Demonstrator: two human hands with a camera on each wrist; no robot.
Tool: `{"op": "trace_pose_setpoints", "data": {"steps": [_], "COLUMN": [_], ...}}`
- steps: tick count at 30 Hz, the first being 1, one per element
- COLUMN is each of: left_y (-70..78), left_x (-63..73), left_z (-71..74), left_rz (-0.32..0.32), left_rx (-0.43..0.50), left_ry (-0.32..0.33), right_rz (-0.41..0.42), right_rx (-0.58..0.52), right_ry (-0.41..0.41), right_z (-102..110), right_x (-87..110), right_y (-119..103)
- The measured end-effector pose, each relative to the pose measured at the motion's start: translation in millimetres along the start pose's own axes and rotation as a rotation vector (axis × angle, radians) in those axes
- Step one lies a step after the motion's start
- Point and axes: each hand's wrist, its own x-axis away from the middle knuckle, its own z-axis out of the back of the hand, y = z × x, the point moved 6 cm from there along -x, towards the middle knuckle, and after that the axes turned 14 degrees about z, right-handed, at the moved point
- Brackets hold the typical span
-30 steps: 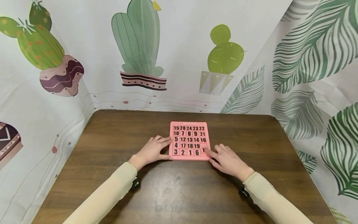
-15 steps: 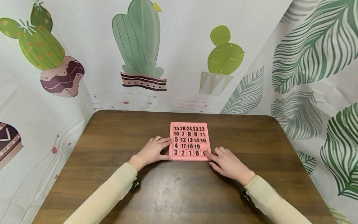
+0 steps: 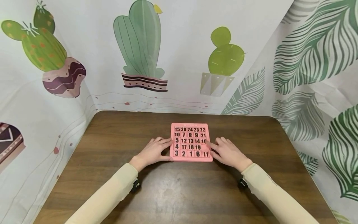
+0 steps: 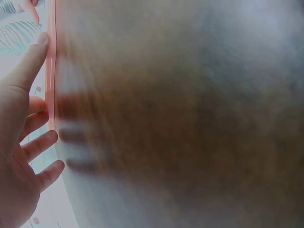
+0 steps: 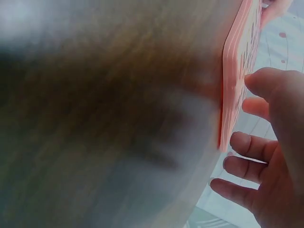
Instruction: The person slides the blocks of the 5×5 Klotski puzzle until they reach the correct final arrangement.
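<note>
A pink number slide puzzle [image 3: 190, 142] lies flat on the wooden table, its square tiles bearing black numbers. My left hand [image 3: 153, 150] rests at its left side, thumb at the near left corner and extended fingers along the left edge. From the right, my right hand [image 3: 227, 154] reaches over the frame. Its index fingertip touches the rightmost tile of the third row and partly covers the number. Below that tile is a gap, and tile 11 [image 3: 205, 154] sits in the near right corner. The right wrist view shows the thumb close to the puzzle's rim [image 5: 231, 71].
The brown wooden table [image 3: 170, 189] extends around the puzzle, with rounded far corners. Behind it hangs a white cloth [image 3: 181, 62] printed with cacti and leaves. Dark bands [image 3: 135, 185] are worn at both wrists.
The tile 11 under my right index finger has slid down into the near right corner. That finger has since moved up to the tile above the gap. The left hand stays put.
</note>
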Motion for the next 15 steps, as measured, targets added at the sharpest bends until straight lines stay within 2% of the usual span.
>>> {"op": "trace_pose_setpoints", "data": {"steps": [6, 15], "left_y": [-0.1, -1.0], "left_x": [-0.1, -0.7], "left_z": [-1.3, -1.6], "left_rz": [-0.009, -0.006], "left_rx": [-0.002, -0.005], "left_ry": [0.010, 0.006], "right_rz": [-0.027, -0.049], "right_rx": [-0.004, -0.023], "right_ry": [-0.046, -0.094], "right_z": [-4.0, -4.9], "right_x": [1.3, 6.2], "right_y": [2.1, -7.1]}}
